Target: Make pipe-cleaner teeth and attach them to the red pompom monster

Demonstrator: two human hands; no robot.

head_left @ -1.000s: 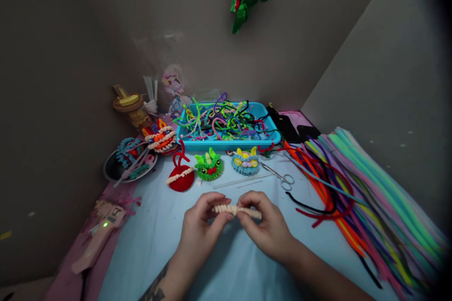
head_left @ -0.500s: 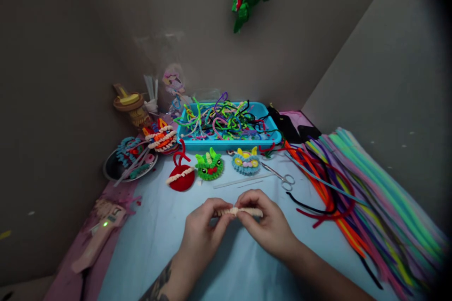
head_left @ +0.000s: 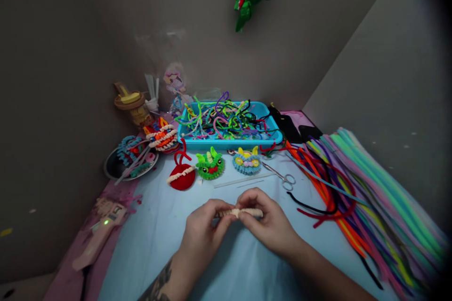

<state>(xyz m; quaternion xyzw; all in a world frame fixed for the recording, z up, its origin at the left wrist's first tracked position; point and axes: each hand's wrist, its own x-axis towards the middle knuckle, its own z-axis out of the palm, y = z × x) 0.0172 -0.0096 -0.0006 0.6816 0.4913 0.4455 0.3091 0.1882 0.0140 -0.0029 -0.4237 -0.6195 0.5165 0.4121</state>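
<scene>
A cream pipe cleaner, coiled or bunched along part of its length, is pinched between both hands above the blue cloth. My left hand is closed on its left part, thumb against fingers. Close beside it, my right hand grips the right part, and a smooth end shows between its thumb and fingers. Beyond the hands lie a red round piece with a cream twisted strip, a green lion-like head and a blue one with yellow ears. Scissors rest to their right.
A blue tray of pipe cleaner scraps stands at the back. Long coloured pipe cleaners spread over the right side. At left are a glue gun with a lit green light, a metal bowl and a lidded cup.
Both hands keep their hold on the cream pipe cleaner, with only slight shifts of the fingers. The whole view has moved very slightly.
</scene>
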